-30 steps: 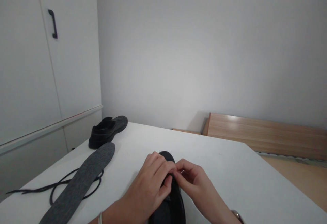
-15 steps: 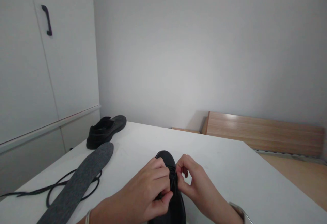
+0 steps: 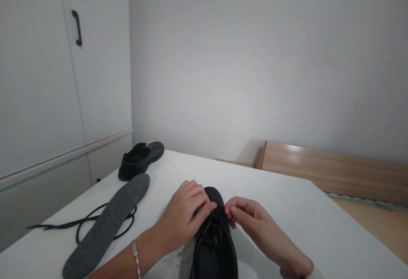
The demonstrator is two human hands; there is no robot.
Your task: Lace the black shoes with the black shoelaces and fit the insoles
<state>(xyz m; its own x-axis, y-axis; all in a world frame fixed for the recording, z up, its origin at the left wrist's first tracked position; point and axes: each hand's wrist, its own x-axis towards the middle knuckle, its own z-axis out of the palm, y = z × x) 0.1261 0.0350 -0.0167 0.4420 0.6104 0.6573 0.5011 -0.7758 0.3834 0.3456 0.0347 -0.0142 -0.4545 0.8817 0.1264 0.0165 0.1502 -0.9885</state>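
Observation:
A black lace-up shoe (image 3: 214,245) stands on the white table (image 3: 287,211), toe pointing away from me. My left hand (image 3: 183,219) rests on its left side, fingers curled over the laces near the toe. My right hand (image 3: 251,221) is closed in a pinch at the upper lacing, apparently on the shoe's lace, though the lace end itself is too small to see clearly. A bracelet sits on my left wrist.
A grey insole (image 3: 108,224) lies to the left over a loose black lace (image 3: 79,224). A second black shoe (image 3: 140,160) sits at the table's far left corner. White cupboard doors (image 3: 63,79) stand left; a wooden board (image 3: 331,168) lies beyond the table.
My hands have shifted slightly back toward me along the shoe, showing more of the lacing. The view has turned a little to the left.

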